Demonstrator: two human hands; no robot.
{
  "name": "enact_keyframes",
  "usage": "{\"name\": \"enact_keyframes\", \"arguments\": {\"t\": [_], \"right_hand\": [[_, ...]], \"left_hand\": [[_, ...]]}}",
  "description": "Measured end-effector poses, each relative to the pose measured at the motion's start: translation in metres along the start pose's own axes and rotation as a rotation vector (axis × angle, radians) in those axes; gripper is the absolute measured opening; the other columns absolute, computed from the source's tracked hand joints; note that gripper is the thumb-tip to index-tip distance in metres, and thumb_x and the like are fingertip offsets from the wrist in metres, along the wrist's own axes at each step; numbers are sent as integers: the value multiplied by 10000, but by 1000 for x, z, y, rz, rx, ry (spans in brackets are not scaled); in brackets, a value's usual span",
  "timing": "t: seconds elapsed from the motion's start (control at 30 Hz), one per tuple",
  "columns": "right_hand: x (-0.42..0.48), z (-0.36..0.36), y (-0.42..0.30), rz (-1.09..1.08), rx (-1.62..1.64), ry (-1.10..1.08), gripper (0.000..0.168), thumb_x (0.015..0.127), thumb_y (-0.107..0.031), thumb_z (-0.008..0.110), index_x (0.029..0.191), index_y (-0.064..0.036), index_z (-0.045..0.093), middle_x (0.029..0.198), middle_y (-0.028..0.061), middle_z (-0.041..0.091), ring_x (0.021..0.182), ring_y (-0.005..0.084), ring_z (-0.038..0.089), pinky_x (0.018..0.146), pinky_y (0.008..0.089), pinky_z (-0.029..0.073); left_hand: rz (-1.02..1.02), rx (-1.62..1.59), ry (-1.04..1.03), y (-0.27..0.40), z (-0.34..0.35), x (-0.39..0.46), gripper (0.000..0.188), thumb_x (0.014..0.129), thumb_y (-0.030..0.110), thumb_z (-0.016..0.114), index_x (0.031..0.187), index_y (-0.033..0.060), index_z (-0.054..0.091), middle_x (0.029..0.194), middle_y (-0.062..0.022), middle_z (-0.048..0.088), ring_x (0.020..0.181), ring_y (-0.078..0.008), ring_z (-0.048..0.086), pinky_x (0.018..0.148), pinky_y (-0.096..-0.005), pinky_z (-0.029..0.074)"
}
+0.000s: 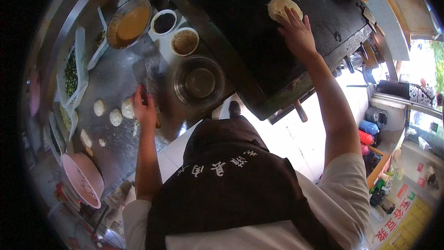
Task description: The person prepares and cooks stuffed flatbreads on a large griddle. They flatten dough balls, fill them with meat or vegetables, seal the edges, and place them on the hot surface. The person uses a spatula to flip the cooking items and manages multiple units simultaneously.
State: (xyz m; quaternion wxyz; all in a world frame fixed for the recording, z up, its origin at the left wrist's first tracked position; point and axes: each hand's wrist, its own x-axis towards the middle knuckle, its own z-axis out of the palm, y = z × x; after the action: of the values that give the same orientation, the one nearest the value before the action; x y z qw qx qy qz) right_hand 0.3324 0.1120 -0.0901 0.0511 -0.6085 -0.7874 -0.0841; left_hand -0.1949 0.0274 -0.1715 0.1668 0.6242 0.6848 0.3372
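My right hand (297, 34) rests with spread fingers on the near edge of a round flat piece of dough (282, 8), which lies on the black griddle (242, 17). Over the metal worktop (114, 66), my left hand (144, 107) is at a metal scraper or broad blade (140, 71); its wooden handle shows partly below the palm, and whether the fingers close on it is unclear. Just left of that hand is a lump of dough (128, 108), with smaller lumps (116, 117) (99, 107) farther left.
An empty-looking steel bowl (199, 81) stands between worktop and griddle. Near it are bowls of dark seeds (164, 22) and of brown seeds (184, 41), and a basin of brown liquid (130, 24). Trays of chopped greens (71, 73) and a pink basin (83, 180) line the left side.
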Motion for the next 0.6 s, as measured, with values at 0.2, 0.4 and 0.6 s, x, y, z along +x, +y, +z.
{"name": "enact_keyframes", "arguments": {"t": [0.2,0.4,0.6], "right_hand": [[-1,2,6,64,-13,73,361,911,-267,501,1254,-158,531,1421,86,354,1338,261,300,1093,541,177],[-9,-12,-13,226,81,194,334,915,-208,512,1217,-71,554,1408,109,379,1330,269,317,1084,505,212],[-70,-34,-73,779,2064,464,418,923,-190,537,1299,-42,431,1155,89,561,1042,170,548,888,311,452]], "left_hand": [[263,-104,-51,120,7,24,411,823,82,628,1219,65,522,1104,-116,530,904,-217,574,732,-318,502],[424,-371,-183,246,80,59,393,839,131,637,1203,45,516,1100,-138,530,924,-220,590,760,-313,511],[660,-670,-374,357,182,35,252,932,220,523,1119,58,570,1030,-132,624,967,-239,613,808,-328,493]]}}
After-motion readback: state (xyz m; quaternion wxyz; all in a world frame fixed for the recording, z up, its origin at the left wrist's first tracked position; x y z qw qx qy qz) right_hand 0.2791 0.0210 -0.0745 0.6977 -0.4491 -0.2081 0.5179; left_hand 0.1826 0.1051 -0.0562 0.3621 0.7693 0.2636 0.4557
